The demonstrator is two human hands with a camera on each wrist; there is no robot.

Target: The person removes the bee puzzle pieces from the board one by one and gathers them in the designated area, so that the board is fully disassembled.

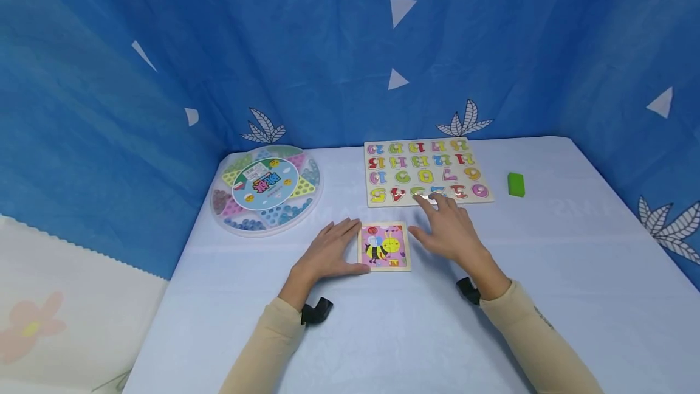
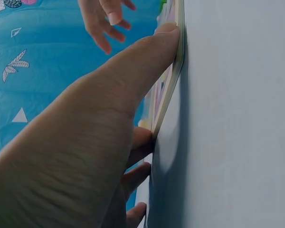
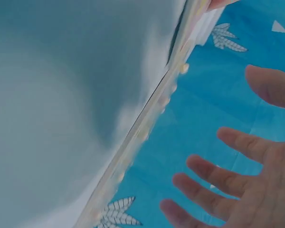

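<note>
In the head view a small square bee puzzle point(image 1: 384, 247) with a pale wooden frame lies at the middle of the table. My left hand point(image 1: 330, 251) rests at its left side, thumb on the near left corner and fairly straight fingers by the far left corner. The left wrist view shows that thumb point(image 2: 147, 57) against the edge of the puzzle frame point(image 2: 167, 97). My right hand point(image 1: 451, 230) hovers just right of the puzzle, fingers spread and holding nothing. Its fingertips overlap the near edge of the number board point(image 1: 432, 172) in the head view.
A round clear case of beads point(image 1: 266, 190) stands at the far left of the table. A green block point(image 1: 516, 184) lies right of the number board. Blue cloth point(image 1: 339, 47) hangs behind the white tabletop point(image 1: 383, 333).
</note>
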